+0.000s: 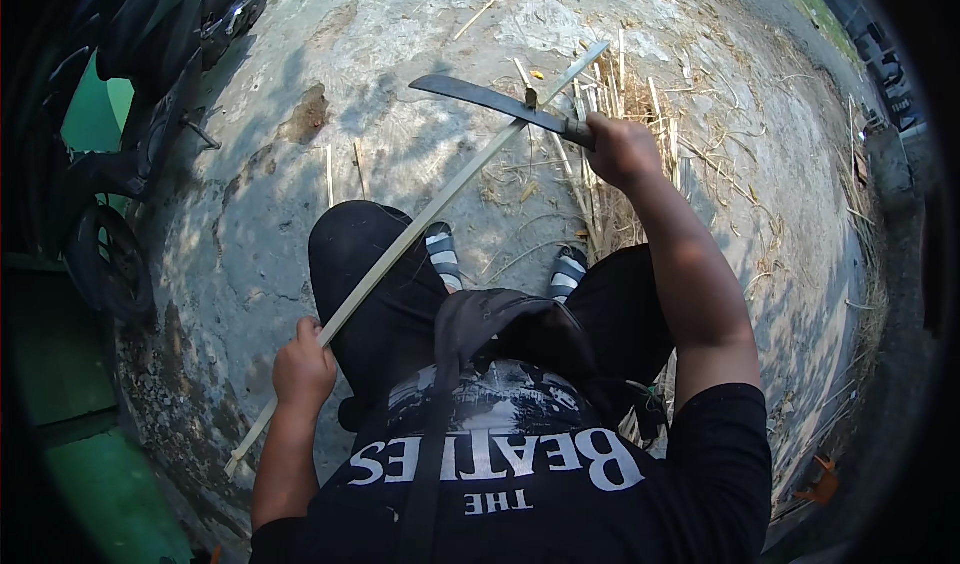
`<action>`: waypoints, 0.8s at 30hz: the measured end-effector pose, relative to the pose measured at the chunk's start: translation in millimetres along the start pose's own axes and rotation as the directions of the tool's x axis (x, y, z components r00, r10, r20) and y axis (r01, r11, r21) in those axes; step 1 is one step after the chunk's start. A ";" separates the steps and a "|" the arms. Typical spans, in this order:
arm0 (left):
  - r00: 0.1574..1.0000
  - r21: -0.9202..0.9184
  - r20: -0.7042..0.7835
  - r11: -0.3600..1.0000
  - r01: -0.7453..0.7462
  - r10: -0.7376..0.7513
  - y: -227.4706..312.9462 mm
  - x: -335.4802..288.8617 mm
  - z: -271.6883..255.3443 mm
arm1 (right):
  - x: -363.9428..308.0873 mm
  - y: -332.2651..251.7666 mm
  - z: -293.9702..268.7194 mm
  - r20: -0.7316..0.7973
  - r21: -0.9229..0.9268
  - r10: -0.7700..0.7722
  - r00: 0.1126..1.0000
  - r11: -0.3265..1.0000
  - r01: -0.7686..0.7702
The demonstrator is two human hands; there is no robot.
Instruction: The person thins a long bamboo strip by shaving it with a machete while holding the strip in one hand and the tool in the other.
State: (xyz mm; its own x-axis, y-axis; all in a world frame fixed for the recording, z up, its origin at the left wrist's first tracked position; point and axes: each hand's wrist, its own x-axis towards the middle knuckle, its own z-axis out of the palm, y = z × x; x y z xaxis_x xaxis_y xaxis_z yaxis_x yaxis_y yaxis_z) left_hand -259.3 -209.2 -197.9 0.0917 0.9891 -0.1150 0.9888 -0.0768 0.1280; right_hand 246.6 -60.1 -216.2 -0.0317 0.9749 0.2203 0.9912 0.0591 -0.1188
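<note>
My left hand is closed around a long pale strip of bamboo, near its lower end. The strip slants up and to the right, passing over my left knee. In my right hand is the handle of a machete, its dark curved blade pointing left. The blade crosses the strip towards its far end and appears to touch it. A small curled shaving stands up where they meet. Part of the handle is hidden by my fingers.
Bamboo strips and shavings lie heaped on the concrete ground beyond my right knee. A motorcycle stands at the left beside green panels. My sandalled feet rest between my bent knees. Dry stalks line the right edge.
</note>
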 end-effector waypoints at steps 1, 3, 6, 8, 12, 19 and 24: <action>1.000 -0.004 -0.001 1.000 0.001 -0.001 4.9 2.8 -2.4 | -0.8 2.2 -0.2 0.000 -0.004 -0.002 1.000 1.000 0.002; 0.997 0.052 0.074 0.998 -0.028 0.024 18.3 11.3 -11.7 | -6.5 5.8 -1.4 0.151 -0.065 0.070 0.986 0.996 -0.060; 0.997 0.000 0.010 0.997 -0.082 0.082 16.2 8.6 -10.6 | -17.4 7.7 -3.1 0.228 0.163 0.143 0.963 0.970 -0.183; 0.996 0.012 0.009 0.996 -0.088 0.088 13.3 6.9 -6.8 | -24.0 7.0 -7.8 0.370 0.345 0.142 0.918 0.897 -0.278; 0.998 0.017 -0.008 0.998 -0.061 0.062 18.1 8.5 -4.8 | -25.3 -25.8 -30.2 0.311 0.126 0.075 0.947 0.985 -0.119; 0.998 0.063 -0.033 0.996 -0.055 0.058 14.4 12.4 14.2 | -17.8 34.3 5.0 -0.005 -0.043 0.033 0.999 0.999 -0.034; 0.998 0.035 -0.031 0.998 -0.060 0.061 10.3 12.3 11.4 | -11.9 17.0 -4.4 0.329 0.225 0.208 0.921 0.930 -0.291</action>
State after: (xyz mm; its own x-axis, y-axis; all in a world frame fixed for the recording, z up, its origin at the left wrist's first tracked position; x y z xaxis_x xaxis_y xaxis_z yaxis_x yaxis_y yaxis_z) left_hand -246.6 -199.3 -209.2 0.1486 0.9859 -0.0766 0.9850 -0.1407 0.1001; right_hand 264.4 -71.6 -216.6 0.1347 0.9809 -0.1406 0.9020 -0.1801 -0.3924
